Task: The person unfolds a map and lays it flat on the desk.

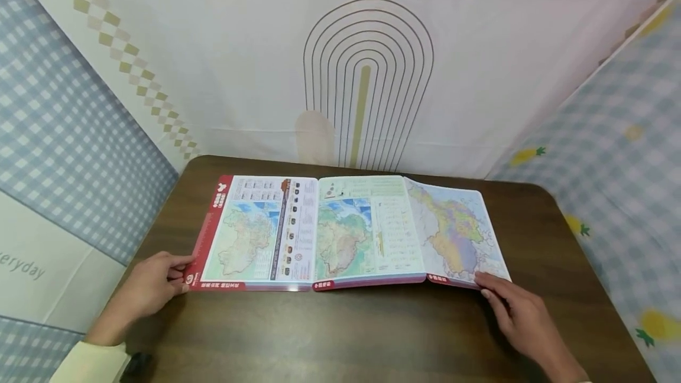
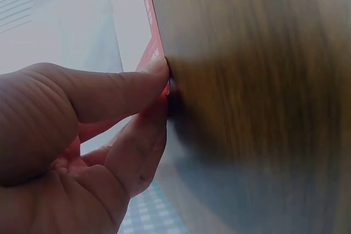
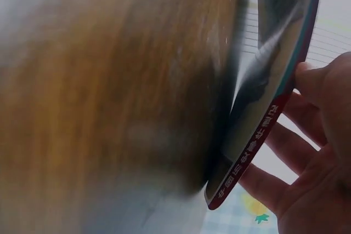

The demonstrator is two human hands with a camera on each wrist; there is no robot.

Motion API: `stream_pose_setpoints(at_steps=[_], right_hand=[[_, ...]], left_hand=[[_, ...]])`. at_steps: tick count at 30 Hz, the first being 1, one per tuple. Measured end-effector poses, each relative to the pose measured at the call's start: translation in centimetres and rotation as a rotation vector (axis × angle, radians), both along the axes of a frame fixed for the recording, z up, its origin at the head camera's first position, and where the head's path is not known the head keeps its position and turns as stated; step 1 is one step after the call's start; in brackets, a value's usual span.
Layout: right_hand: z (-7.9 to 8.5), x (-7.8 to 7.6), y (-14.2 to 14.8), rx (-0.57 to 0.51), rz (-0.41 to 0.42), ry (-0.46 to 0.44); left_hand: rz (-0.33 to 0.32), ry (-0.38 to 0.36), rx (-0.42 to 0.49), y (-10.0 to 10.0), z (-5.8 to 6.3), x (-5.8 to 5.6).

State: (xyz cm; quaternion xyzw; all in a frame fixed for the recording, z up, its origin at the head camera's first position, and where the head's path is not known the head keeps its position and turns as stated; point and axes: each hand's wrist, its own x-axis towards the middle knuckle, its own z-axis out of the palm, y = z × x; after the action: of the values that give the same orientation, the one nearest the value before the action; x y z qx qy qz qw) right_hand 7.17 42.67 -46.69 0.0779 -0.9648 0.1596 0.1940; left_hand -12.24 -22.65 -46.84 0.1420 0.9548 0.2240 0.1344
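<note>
A folding map (image 1: 346, 247) with a red left border lies across the table, with three panels showing in the head view. My left hand (image 1: 149, 285) pinches its lower left corner between thumb and fingers. In the left wrist view the thumb (image 2: 118, 94) presses on the red corner. My right hand (image 1: 524, 315) holds the right panel (image 1: 460, 235) by its lower right edge. The right wrist view shows that panel (image 3: 258, 135) raised off the table and slightly bent, the thumb at its edge and other fingers partly hidden behind it.
The dark brown wooden table (image 1: 319, 336) has rounded far corners. Behind it hangs a white cloth (image 1: 239, 64) printed with arches. Blue checked cloth (image 1: 69, 105) flanks the left side, and pineapple-printed checked cloth (image 1: 628, 135) the right. A small dark object (image 1: 136, 365) sits by the left sleeve.
</note>
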Motion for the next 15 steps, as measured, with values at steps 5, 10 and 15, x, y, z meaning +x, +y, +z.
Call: stream_pose_setpoints(at_steps=[5,10,15], right_hand=[[-0.3,0.3,-0.1,0.112,0.036,-0.020],[-0.4,0.7,-0.2,0.232,0.103,0.024],[0.8,0.6,-1.0,0.254,0.009,-0.040]], left_hand=[[-0.008,0.022,-0.019,-0.9,0.0,-0.4],[-0.016,0.000,-0.053,-0.9,0.2,-0.4],[-0.003,0.054,-0.140,1.1,0.8,0.7]])
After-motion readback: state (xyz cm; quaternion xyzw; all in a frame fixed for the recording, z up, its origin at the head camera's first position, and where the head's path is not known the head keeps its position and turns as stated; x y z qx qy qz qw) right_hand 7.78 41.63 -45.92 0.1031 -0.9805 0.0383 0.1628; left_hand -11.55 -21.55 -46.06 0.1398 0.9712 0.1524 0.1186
